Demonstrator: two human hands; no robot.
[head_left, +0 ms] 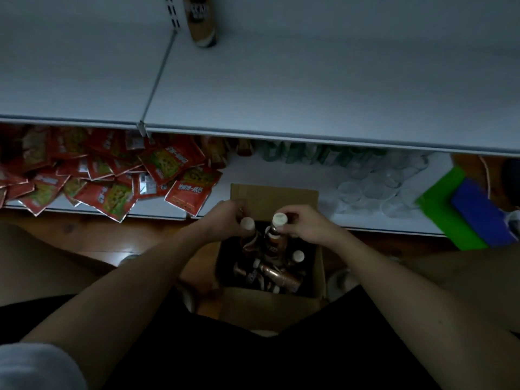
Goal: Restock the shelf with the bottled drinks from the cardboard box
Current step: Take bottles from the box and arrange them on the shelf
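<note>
An open cardboard box (319,273) stands on the floor between my knees, with several brown white-capped bottles lying inside (277,274). My left hand (225,218) grips the neck of one upright bottle (247,224) over the box. My right hand (305,222) grips the neck of a second upright bottle (274,240) beside it. One brown bottle (203,26) stands at the back of the white shelf (309,88) above.
The lower shelf (281,173) holds a heap of red snack packets (112,175) at left, clear plastic cups (374,187) at right, and green and blue sheets (464,209) at far right. The wooden floor (112,237) lies in front of it.
</note>
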